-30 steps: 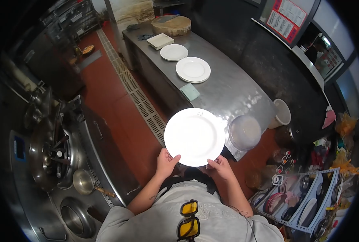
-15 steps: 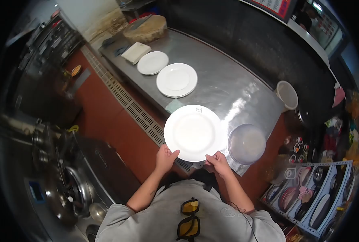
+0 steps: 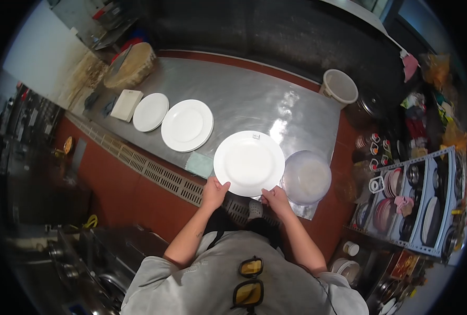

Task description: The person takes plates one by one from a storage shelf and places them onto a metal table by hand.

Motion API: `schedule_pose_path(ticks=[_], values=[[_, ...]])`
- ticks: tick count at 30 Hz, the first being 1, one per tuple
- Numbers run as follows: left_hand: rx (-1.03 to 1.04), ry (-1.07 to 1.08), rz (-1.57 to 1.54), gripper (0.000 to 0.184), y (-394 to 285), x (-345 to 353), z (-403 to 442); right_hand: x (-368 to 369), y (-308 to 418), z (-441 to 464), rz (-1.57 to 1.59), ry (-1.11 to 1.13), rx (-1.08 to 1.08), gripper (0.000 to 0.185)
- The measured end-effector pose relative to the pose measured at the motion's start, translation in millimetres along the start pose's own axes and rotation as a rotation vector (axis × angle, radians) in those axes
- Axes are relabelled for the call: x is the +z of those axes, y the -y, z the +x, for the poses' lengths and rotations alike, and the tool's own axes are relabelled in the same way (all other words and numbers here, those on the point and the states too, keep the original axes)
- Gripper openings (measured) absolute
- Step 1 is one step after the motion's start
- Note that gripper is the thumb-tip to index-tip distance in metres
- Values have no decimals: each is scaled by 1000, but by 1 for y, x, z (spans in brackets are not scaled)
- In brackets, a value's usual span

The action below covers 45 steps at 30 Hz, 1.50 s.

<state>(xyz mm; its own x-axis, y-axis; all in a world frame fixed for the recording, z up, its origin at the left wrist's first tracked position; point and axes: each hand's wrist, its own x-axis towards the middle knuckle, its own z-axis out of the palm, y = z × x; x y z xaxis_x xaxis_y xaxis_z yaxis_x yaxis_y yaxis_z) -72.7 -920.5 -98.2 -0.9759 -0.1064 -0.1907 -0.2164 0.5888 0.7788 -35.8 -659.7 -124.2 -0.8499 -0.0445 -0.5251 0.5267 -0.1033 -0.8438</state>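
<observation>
Left hand [image 3: 214,193] and right hand [image 3: 276,201] both pinched closed on the near rim of the white plate [image 3: 249,164] (small dark mark on its far rim). Plate located between pale green cloth [image 3: 200,165] and clear bowl [image 3: 308,177], both on steel table [image 3: 244,94].

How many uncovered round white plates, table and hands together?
3: the held plate, in left hand and right hand; on the metal table, the nearer plate by the green cloth and the farther plate by the square dish. More may hide underneath.
</observation>
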Motion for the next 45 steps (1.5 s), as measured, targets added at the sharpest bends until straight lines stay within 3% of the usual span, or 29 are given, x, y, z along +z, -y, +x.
schedule_pose_path(ticks=[10, 13, 15, 22, 28, 30, 33, 37, 40, 45], values=[[130, 194, 193, 50, 16, -2, 79, 39, 7, 25, -279, -352, 76, 32], [156, 267, 165, 54, 12, -13, 84, 49, 2, 33, -697, -568, -25, 38], [110, 360, 120, 54, 6, -19, 88, 56, 3, 35, -657, -569, 31, 38], [320, 364, 158, 52, 42, -45, 86, 92, 15, 16, -871, -674, -21, 32], [439, 151, 126, 48, 70, -94, 96, 157, 55, 6, -632, -408, -367, 16], [499, 132, 151, 49, 80, -95, 103, 181, 65, 16, -775, -247, -635, 19], [486, 187, 183, 54, 91, -92, 115, 215, 67, 42, -740, -31, -722, 23], [326, 313, 160, 59, 88, -102, 125, 241, 42, 92, -67, 152, -183, 23], [279, 361, 163, 62, 89, -104, 131, 243, 50, 119, 246, 147, 189, 22], [310, 316, 183, 67, 86, -104, 129, 238, 54, 142, 275, 142, 260, 26]])
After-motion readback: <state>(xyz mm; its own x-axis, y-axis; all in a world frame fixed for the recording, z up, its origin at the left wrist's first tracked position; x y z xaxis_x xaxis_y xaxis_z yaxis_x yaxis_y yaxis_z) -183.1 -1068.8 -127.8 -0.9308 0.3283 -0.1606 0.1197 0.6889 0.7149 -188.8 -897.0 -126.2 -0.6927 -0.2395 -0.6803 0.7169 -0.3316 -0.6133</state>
